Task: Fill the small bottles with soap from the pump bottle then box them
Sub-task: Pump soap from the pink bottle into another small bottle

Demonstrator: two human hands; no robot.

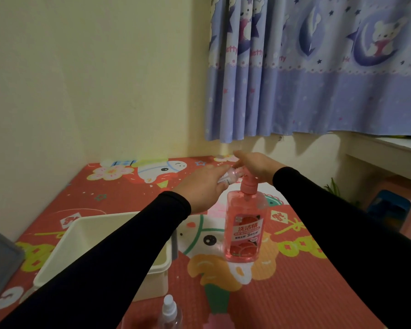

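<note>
On the mat (294, 293), the right hand (256, 166) lies flat on the pump (248, 182) while the left hand (202, 186) grips a small bottle (229, 176) at its spout.

Pink pump bottle (244, 230), red cartoon-print mat (294, 293), cream box (64, 255), lilac bear-patterned curtain (318, 79), seemingly clear small bottle (228, 178).

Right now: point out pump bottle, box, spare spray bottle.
pump bottle (246, 230): head view, on its label.
box (160, 264): head view, on its right rim.
spray bottle (169, 308): head view, on its white cap.
</note>
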